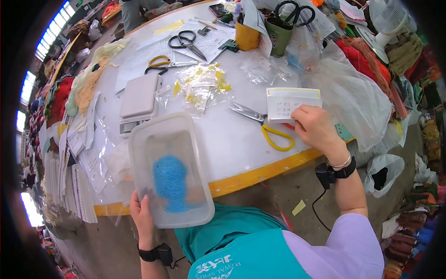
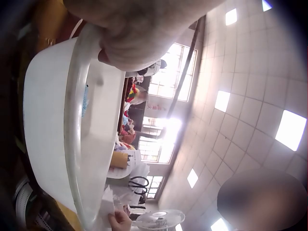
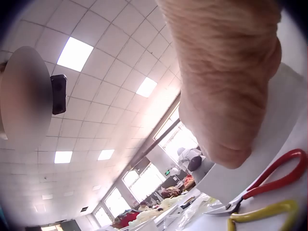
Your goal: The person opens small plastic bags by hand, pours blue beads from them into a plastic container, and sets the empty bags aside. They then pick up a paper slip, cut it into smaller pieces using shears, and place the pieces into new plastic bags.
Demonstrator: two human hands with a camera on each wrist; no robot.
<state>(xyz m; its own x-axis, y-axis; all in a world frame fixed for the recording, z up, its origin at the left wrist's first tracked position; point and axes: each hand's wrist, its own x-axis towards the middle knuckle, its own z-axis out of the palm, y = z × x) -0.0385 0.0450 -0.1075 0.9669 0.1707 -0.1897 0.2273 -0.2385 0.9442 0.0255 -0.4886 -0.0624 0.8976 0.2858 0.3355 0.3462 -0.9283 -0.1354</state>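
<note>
My left hand (image 1: 142,216) grips the near left edge of a clear plastic box (image 1: 173,135), tilted at the table's front edge. A heap of tiny blue beads (image 1: 169,179) lies in its near part. In the left wrist view the fingers of that hand (image 2: 139,33) bend over the box rim. My right hand (image 1: 317,128) pinches the lower right corner of a folded white paper (image 1: 281,103) with handwriting on it. Scissors (image 1: 277,139) with one yellow and one red handle lie beside and partly under the paper; both handles show in the right wrist view.
A white scale (image 1: 140,95) stands beyond the box, near small bags of yellow pieces (image 1: 202,86). Two more pairs of scissors (image 1: 188,45) lie on written sheets. Cups (image 1: 278,37) with tools stand at the back. Plastic bags (image 1: 353,88) fill the right side.
</note>
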